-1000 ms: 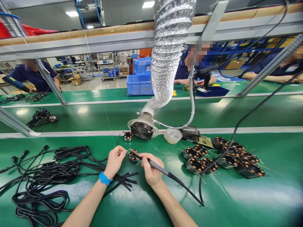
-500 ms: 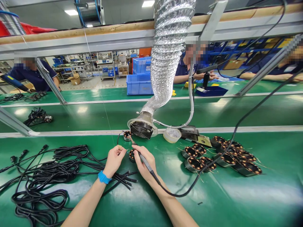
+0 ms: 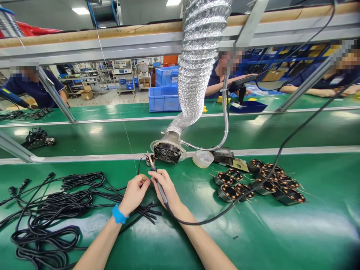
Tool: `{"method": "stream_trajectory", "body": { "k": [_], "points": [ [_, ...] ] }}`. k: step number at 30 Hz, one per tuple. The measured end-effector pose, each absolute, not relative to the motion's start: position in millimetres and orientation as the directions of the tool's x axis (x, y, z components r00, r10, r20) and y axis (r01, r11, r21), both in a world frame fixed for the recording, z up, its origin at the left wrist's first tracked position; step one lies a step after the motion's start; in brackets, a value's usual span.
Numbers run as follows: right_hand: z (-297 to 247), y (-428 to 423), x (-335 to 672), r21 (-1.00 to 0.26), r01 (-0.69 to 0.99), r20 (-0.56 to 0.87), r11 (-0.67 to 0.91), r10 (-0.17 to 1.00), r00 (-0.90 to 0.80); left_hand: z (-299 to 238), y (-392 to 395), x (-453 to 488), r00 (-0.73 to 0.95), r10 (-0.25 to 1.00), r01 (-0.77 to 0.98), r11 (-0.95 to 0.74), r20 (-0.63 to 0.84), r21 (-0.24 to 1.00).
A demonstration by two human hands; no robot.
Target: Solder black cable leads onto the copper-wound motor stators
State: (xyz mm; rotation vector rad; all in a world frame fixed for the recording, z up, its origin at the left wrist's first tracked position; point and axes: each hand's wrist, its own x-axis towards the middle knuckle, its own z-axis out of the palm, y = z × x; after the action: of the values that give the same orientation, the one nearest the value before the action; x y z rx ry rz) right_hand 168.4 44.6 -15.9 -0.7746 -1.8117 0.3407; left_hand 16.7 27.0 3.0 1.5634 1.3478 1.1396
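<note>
Two bare hands sit close together. My right hand [image 3: 165, 192] has its fingers curled snugly round a soldering iron [image 3: 159, 186], whose tip reaches just beyond the fingertips, near a copper-wound motor stator [image 3: 150, 160]; I cannot tell if they touch. My left hand [image 3: 134, 195], with a blue wristband [image 3: 119, 214], pinches a tiny brownish piece [image 3: 144, 177] narrowly. Coiled black cables [image 3: 42, 198] lie left of those fingers; a fume extractor fan [image 3: 168, 153] stands beyond them.

The head-worn camera looks forward and down, close over the left hand [image 3: 134, 195] and right hand [image 3: 165, 193], edges seemingly warped.
</note>
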Motion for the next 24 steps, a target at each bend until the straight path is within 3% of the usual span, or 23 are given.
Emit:
{"method": "stream_trajectory", "body": {
  "k": [4,11,20,24],
  "points": [
    [-18.5,44.2,169.5,-0.572,0.349,0.732,0.742,0.654,-0.190,5.0,27.9,15.0,0.050,0.998,0.251,-0.057,0.045,0.966],
    [-22.3,41.0,168.6,-0.589,0.333,0.718,0.737,0.666,-0.204,0.4,30.0,18.1,-0.006,1.000,0.220,0.001,0.000,0.975],
    [-2.3,23.3,193.0,-0.644,0.360,0.751,0.675,0.647,0.131,-5.9,28.7,21.3,-0.063,0.998,0.247,0.003,0.013,0.969],
    [1.3,17.2,196.1,-0.635,0.337,0.760,0.695,0.641,0.111,-6.2,29.8,21.7,-0.077,0.997,0.262,-0.002,0.023,0.965]
  ]
}}
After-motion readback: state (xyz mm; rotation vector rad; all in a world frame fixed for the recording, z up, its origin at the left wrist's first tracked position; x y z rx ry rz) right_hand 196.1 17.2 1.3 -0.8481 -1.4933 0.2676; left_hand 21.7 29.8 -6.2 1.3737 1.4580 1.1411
